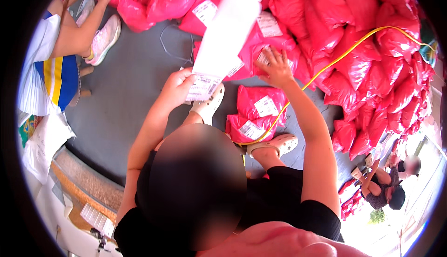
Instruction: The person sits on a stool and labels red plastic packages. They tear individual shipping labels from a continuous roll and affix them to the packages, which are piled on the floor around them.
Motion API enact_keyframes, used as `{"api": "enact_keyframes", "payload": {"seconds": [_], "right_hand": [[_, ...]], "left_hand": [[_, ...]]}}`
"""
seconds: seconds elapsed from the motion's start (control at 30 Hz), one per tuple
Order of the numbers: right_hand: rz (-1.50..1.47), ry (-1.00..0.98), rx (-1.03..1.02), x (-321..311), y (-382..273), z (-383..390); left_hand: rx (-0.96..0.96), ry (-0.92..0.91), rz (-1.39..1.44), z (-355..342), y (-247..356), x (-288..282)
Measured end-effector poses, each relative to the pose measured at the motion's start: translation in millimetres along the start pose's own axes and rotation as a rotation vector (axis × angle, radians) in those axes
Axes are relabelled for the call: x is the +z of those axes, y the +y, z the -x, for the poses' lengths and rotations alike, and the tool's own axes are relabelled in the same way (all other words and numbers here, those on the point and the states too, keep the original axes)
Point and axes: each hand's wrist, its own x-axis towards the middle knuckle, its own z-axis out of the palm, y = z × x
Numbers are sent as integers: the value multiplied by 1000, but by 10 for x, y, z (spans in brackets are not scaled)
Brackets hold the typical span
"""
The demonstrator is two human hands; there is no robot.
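Note:
My left hand [178,88] is closed on the near end of a long white strip of printed labels [228,28]. The strip runs up and away toward the far bags, and its printed end hangs by my thumb. My right hand [277,68] lies with fingers spread on a pink plastic parcel bag [289,47], partly covering a white label on it. Just nearer to me, between my feet, two more labelled pink bags [260,101] rest on the grey floor.
A big heap of pink bags [363,47] fills the far and right side. Across it runs a yellow cord [340,57] down to the bags between my shoes [279,145]. Another person [70,38] sits at far left beside a white sack [46,140]; others are at lower right.

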Motion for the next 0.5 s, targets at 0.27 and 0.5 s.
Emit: {"api": "enact_keyframes", "payload": {"seconds": [0.27,0.5], "right_hand": [[-1549,358,321,-838,-1099,-233],[-1935,626,617,-1115,-1543,-579]], "left_hand": [[229,87,416,-222,378,222],[425,-63,315,-48,489,293]]}}
